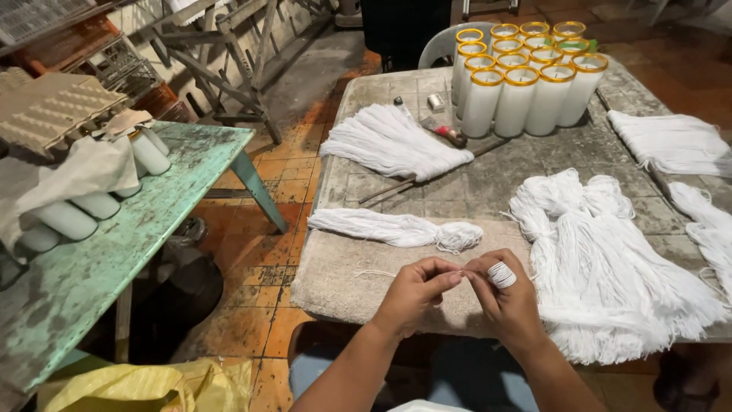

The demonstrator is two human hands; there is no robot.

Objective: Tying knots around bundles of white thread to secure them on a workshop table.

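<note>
On a worn stone table [457, 191] above an orange tiled floor [259, 259], a person's left hand [415, 294] and right hand [507, 294] are meeting at the near edge, fingertips pinching a thin white string [463, 276] between them. White cord is coiling around a right finger. Loose string bundles [602, 259] are lying just beside the hands; white glass candles [526, 76] are standing at the far end.

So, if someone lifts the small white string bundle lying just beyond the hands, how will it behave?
The string bundle would probably droop: its strands lie loose and flat on the stone table. It looks light for its size, being only thin thread. It seems unlikely to roll, though loose strands may slip out of its looped end.
</note>
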